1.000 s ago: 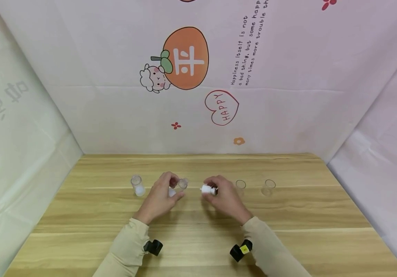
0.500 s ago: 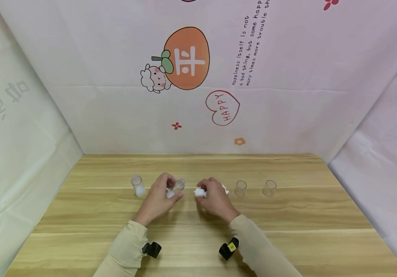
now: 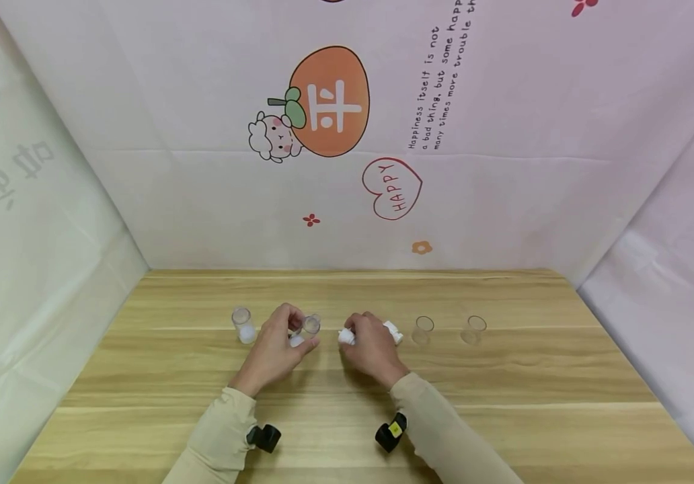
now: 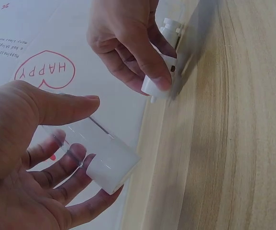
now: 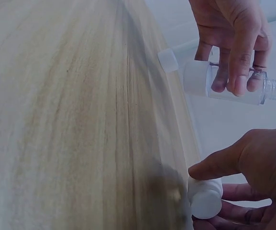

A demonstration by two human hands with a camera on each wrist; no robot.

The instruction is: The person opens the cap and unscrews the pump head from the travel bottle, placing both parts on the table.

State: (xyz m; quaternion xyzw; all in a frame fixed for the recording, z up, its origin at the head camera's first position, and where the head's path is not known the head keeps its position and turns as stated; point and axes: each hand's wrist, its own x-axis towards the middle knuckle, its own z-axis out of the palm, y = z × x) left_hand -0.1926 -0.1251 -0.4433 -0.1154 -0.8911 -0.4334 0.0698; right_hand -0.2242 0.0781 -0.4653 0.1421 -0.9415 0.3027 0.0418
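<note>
My left hand (image 3: 274, 346) holds a clear bottle (image 4: 92, 148) with a white lower part, tilted, thumb on one side and fingers on the other. Its threaded neck shows bare in the right wrist view. Low over the table, my right hand (image 3: 374, 346) pinches a white pump head (image 4: 157, 86) between thumb and fingers; a small dark opening shows in its side. A second white pump head (image 3: 392, 332) lies on the table just beyond the right hand, partly hidden by it. The two hands are a short gap apart.
Another clear bottle with a white base (image 3: 244, 326) stands upright left of the left hand. To the right, two clear caps (image 3: 423, 331) stand in a row on the wooden table (image 3: 347, 417). A printed cloth wall (image 3: 202, 202) rises behind the table's far edge.
My right hand has moved left with the pump head toward the left hand, uncovering the other pump head behind it. The left hand with the bottle has shifted only slightly left.
</note>
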